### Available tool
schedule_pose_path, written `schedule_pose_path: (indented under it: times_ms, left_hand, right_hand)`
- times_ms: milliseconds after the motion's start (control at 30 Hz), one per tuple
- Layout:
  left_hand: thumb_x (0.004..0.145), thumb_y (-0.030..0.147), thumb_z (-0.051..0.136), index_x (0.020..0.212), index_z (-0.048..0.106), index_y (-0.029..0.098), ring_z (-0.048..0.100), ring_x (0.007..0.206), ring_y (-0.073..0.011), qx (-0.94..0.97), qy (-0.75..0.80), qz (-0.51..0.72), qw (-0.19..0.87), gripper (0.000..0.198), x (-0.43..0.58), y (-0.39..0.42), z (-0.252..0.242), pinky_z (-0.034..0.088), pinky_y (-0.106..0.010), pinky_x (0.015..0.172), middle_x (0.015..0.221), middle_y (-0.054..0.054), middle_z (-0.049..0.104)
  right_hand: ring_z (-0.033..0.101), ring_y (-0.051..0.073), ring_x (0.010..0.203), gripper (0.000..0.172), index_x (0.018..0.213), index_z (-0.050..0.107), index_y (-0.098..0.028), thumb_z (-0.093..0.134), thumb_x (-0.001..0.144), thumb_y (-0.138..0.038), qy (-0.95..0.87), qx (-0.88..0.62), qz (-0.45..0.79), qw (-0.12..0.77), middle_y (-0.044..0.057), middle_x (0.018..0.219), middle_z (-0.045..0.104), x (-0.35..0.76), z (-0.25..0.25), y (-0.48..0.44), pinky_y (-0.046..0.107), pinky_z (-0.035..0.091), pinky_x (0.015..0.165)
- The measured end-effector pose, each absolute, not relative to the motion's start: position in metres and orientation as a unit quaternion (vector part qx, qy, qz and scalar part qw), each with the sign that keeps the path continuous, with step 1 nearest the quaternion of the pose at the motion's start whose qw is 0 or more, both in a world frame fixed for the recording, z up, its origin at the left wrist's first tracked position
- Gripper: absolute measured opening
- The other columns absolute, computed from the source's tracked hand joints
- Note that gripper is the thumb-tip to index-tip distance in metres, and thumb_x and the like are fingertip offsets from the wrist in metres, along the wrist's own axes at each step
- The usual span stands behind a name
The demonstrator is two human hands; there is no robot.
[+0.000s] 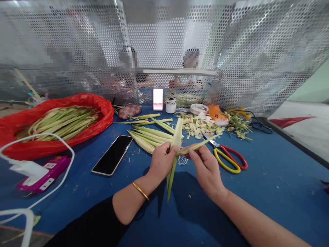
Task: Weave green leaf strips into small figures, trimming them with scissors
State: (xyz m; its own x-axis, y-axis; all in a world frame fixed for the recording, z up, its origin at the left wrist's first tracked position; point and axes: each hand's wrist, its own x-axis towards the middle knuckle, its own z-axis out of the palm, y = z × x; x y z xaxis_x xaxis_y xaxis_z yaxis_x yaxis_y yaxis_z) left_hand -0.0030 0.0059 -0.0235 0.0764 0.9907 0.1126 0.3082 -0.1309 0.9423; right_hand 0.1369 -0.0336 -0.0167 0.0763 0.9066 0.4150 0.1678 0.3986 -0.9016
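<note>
My left hand (pixel 161 161) is closed around a long pale green leaf strip (pixel 175 144) that stands nearly upright, its lower tip hanging below my palm. My right hand (pixel 205 166) pinches a second narrow strip (pixel 203 144) that runs up to the right and meets the first between my thumbs. A gold bangle sits on my left wrist. Just beyond my hands lies a small pile of cut leaf strips (pixel 151 135) on the blue table (pixel 269 178).
A red plastic bag (pixel 102 103) full of green leaves lies at the left. A black phone (pixel 113 154) lies face up beside my left hand, scissors (pixel 228 157) with red and yellow handles at the right. Leaf trimmings (pixel 197 125), tape rolls and a perforated screen (pixel 244 51) stand behind; people sit beyond it.
</note>
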Motion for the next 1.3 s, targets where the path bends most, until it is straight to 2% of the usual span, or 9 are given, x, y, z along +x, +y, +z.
schedule_pose_path:
  times_ms: [200,467,600,800,967,1000,1067,1200,1300]
  left_hand:
    - [0.081,0.045,0.054,0.065,0.059,0.017,0.040,0.055,-0.0115,0.605,0.522,0.443,0.406,0.032,-0.003,0.006,-0.023,0.028,-0.022,0.048,0.055,0.004,0.046]
    - [0.080,0.044,0.054,0.064,0.057,0.018,0.041,0.053,-0.0114,0.576,0.549,0.460,0.393,0.030,-0.005,0.013,-0.028,0.028,-0.022,0.048,0.053,0.004,0.047]
    - [0.078,0.042,0.055,0.063,0.058,0.018,0.040,0.051,-0.0111,0.560,0.561,0.467,0.391,0.029,-0.006,0.015,-0.028,0.028,-0.022,0.047,0.052,0.004,0.048]
    - [0.076,0.043,0.057,0.061,0.057,0.019,0.042,0.050,-0.0113,0.539,0.567,0.472,0.406,0.028,-0.006,0.015,-0.030,0.028,-0.022,0.046,0.050,0.004,0.049]
    - [0.075,0.045,0.059,0.061,0.055,0.019,0.043,0.049,-0.0111,0.528,0.559,0.466,0.437,0.030,-0.006,0.013,-0.029,0.029,-0.022,0.045,0.050,0.005,0.048]
    - [0.075,0.046,0.059,0.061,0.055,0.019,0.043,0.048,-0.0110,0.526,0.557,0.464,0.445,0.030,-0.005,0.013,-0.028,0.029,-0.022,0.044,0.050,0.005,0.048]
    - [0.075,0.048,0.059,0.063,0.055,0.019,0.043,0.047,-0.0110,0.524,0.550,0.457,0.463,0.031,-0.004,0.011,-0.027,0.030,-0.022,0.044,0.050,0.005,0.048]
    - [0.074,0.050,0.060,0.064,0.054,0.019,0.043,0.047,-0.0105,0.531,0.534,0.437,0.492,0.033,0.000,0.006,-0.024,0.032,-0.022,0.045,0.052,0.006,0.049]
    - [0.074,0.049,0.062,0.062,0.054,0.018,0.043,0.049,-0.0102,0.544,0.530,0.429,0.489,0.034,0.001,0.003,-0.023,0.032,-0.021,0.046,0.052,0.005,0.049]
  right_hand:
    - [0.061,0.014,0.073,0.014,0.088,0.060,-0.022,0.049,0.095,-0.024,-0.598,-0.442,0.261,0.616,0.001,0.085,0.069,0.139,-0.013,-0.040,0.027,0.049,0.066]
    - [0.063,0.017,0.079,0.017,0.095,0.062,-0.023,0.046,0.096,-0.017,-0.613,-0.354,0.232,0.668,0.002,0.086,0.068,0.138,-0.002,-0.053,0.033,0.050,0.071]
    - [0.066,0.022,0.079,0.017,0.094,0.062,-0.022,0.047,0.094,-0.014,-0.599,-0.292,0.243,0.705,0.004,0.084,0.069,0.140,0.011,-0.066,0.037,0.052,0.069]
    - [0.063,0.018,0.056,0.016,0.083,0.061,-0.021,0.049,0.092,-0.019,-0.503,-0.260,0.336,0.752,0.001,0.063,0.063,0.158,0.047,-0.076,0.033,0.052,0.053]
    - [0.055,0.014,0.046,0.015,0.072,0.059,-0.022,0.051,0.085,-0.021,-0.438,-0.347,0.344,0.755,-0.002,0.054,0.056,0.187,0.054,-0.048,0.027,0.045,0.044]
    - [0.055,0.014,0.047,0.013,0.071,0.058,-0.022,0.053,0.083,-0.022,-0.431,-0.388,0.332,0.744,-0.002,0.055,0.057,0.192,0.051,-0.040,0.027,0.045,0.045]
    - [0.055,0.014,0.047,0.014,0.068,0.057,-0.022,0.057,0.082,-0.027,-0.483,-0.496,0.296,0.657,-0.002,0.057,0.059,0.203,0.041,-0.025,0.027,0.044,0.047]
    - [0.050,0.014,0.044,0.027,0.055,0.051,-0.022,0.053,0.081,-0.024,-0.682,-0.654,0.119,0.304,-0.001,0.048,0.055,0.214,0.014,-0.004,0.026,0.031,0.047]
    - [0.045,0.014,0.044,0.031,0.048,0.047,-0.022,0.058,0.077,-0.022,-0.685,-0.685,0.061,0.242,0.001,0.047,0.052,0.214,0.000,0.002,0.027,0.022,0.047]
